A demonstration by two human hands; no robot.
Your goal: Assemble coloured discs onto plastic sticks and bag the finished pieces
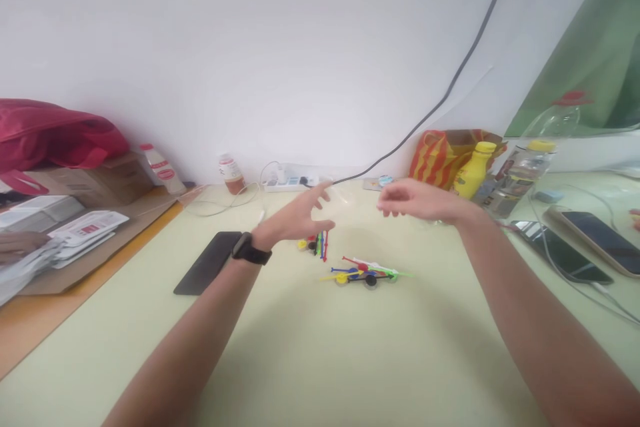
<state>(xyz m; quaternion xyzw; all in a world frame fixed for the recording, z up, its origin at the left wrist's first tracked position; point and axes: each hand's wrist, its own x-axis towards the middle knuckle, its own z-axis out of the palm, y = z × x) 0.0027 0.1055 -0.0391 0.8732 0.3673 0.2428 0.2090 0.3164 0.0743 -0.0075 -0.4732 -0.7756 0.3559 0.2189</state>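
My left hand (300,215), with a black watch (251,249) on the wrist, is raised over the table with thumb and fingers apart and nothing visible between them. Just beneath it lies a small group of coloured plastic spinner pointers (320,245), partly hidden by the hand. My right hand (417,201) is also in the air, its fingers curled together; whether something small is inside I cannot make out. On the table below and between the hands is a pile of spinner pointers (367,273) in yellow, blue, red, black, white and green, with round hubs. A faint, clear, film-like patch (344,198) shows between the hands.
A dark flat tablet-like object (207,263) lies left. Along the wall stand bottles (231,175), a power strip (290,182), a striped bag (433,159) and a yellow bottle (473,170). Phones (560,251) and cables lie right. Another person's hand (23,247) is at far left beside white packets.
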